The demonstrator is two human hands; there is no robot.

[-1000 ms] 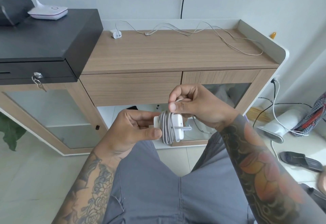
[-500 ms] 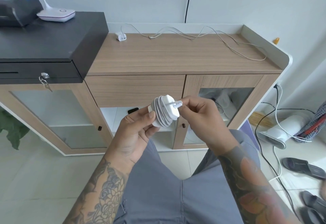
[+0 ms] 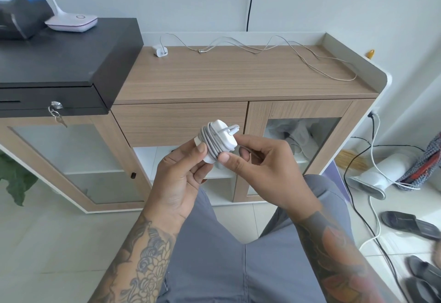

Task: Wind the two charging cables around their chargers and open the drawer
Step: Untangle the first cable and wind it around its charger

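Head view, and the wooden cabinet (image 3: 238, 76) fills the back of the scene, its drawer (image 3: 179, 123) shut under the top, just beside the black cash box (image 3: 66, 59) on the left. On that top, well apart from the hands, the loose cable (image 3: 274, 47) trails across to the small white charger (image 3: 160, 51) near the back edge, so 1 of the 2 is not yet wound.

Down front, the left hand (image 3: 181, 183) grips the wound charger (image 3: 218, 144) from below, thumb pressing the grey coils (image 3: 210, 145). The right hand (image 3: 260, 166) closes in from the right, thumb and fingertips pinching the same block at its lower edge. The plug prongs (image 3: 232, 130) point up and to the right, clear of both hands.

This looks like the finishing of cable 1: the coils sit tight and side by side. To do it well, I judge the tail end wants tucking under a neighbouring turn while the left thumb keeps pressure on the wraps, or they may spring loose. Where that tail lies, I cannot tell. Then set it down gently, prongs kept off the coils.
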